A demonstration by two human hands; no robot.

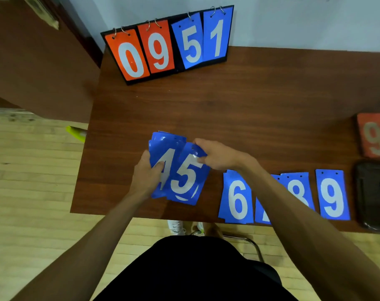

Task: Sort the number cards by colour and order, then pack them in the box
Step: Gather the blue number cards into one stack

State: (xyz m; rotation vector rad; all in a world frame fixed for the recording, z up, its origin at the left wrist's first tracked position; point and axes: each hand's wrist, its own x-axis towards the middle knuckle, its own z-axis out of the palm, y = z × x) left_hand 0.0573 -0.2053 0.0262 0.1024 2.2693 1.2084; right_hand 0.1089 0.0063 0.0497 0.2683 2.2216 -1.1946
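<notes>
A stack of blue number cards with 4 on top [165, 148] rests near the table's front edge, gripped along its left side by my left hand [146, 172]. My right hand [219, 156] pinches the top of a blue 5 card [185, 177], which overlaps the stack's right part. To the right lie blue cards in a row: 6 [236, 198], a card half hidden under my right forearm [264, 217], 8 [297, 187] and 9 [333, 195].
A black flip scoreboard [167, 44] showing orange 0, 9 and blue 5, 1 leans on the wall at the table's back. An orange 9 pile [373, 135] and a dark case [373, 196] sit at the right edge. A chair frame stands below the table front.
</notes>
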